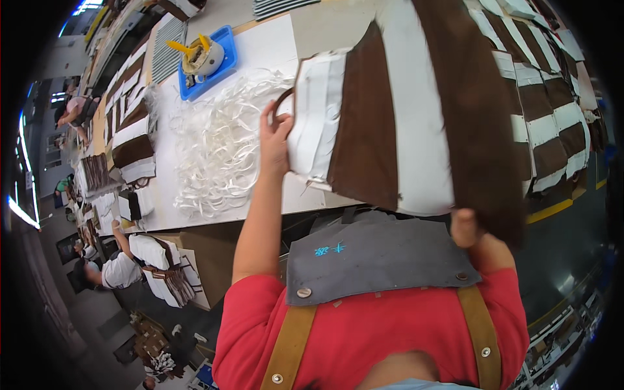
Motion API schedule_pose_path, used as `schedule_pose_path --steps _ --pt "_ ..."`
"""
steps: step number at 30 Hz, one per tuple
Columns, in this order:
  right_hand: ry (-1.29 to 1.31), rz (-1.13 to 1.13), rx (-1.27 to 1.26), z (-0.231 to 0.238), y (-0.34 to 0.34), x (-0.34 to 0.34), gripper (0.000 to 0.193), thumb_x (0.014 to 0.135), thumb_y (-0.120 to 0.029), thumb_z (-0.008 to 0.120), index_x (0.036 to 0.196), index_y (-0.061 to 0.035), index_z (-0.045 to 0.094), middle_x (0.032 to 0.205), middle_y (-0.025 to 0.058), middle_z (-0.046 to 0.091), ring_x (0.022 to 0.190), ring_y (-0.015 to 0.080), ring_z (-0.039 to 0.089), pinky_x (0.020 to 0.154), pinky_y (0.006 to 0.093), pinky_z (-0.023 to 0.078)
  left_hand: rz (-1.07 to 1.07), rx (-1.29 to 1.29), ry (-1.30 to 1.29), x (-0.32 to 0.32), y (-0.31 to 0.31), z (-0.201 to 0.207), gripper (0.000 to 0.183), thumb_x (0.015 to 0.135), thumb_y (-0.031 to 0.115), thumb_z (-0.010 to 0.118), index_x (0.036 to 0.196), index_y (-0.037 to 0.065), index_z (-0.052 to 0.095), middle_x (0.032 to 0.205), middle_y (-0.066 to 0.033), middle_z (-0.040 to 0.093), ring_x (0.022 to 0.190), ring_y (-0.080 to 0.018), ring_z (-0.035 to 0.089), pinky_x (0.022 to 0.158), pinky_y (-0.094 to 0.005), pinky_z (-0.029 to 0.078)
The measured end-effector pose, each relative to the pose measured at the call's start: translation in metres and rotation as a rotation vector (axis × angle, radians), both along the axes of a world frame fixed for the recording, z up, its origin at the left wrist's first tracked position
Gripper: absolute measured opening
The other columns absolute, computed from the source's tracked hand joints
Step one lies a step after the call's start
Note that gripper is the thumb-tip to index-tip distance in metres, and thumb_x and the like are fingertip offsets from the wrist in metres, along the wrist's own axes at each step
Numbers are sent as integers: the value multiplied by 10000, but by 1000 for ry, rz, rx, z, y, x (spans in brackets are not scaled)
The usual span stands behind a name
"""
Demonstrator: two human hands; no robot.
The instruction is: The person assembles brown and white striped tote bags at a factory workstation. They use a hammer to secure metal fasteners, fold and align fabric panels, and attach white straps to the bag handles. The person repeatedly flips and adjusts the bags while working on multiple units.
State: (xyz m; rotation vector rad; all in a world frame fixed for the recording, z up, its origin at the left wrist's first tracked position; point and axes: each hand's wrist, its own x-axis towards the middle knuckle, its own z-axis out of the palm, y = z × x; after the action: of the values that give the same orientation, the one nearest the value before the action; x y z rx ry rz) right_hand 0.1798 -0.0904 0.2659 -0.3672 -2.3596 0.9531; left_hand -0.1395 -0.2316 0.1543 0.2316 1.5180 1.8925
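A large panel of brown and white stripes, seemingly a bag piece, is held up in front of me above the table edge. My left hand grips its left edge, beside a small brown loop handle. At the lower right edge, my right hand has the panel pinched, thumb on the near side and the other fingers hidden behind it. The panel's right part is blurred by motion. Left of the panel, a heap of thin white strips lies on the white tabletop.
A blue tray holds a tub with yellow-handled tools. Striped pieces lie along the right, and more striped pieces on the left. At lower left another person works beside a stack of pieces.
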Motion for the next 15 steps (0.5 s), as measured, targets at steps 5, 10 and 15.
schedule_pose_path --steps 5,10,15 --pt "-628 -193 -940 -154 -83 59 347 918 -328 523 890 3 622 904 115 624 837 213 577 761 319 435 -131 -440 919 -52 -100 -120 501 854 -23 498 1324 78 358 870 -29 529 664 -88 497 583 -234 441" --pt "-724 -125 -1153 -124 -4 -18 348 937 -271 467 702 -34 567 570 68 588 367 128 505 368 247 393 172 -567 201 -23 -120 -137 370 887 27 445 1251 95 444 962 -55 497 630 -89 481 534 -223 432" --pt "-196 -571 -668 -226 109 -129 294 872 -285 554 921 3 582 825 120 610 712 177 594 612 314 470 344 -406 83 -27 -102 -114 365 895 20 418 1251 104 419 948 -29 448 614 -59 413 535 -189 409"
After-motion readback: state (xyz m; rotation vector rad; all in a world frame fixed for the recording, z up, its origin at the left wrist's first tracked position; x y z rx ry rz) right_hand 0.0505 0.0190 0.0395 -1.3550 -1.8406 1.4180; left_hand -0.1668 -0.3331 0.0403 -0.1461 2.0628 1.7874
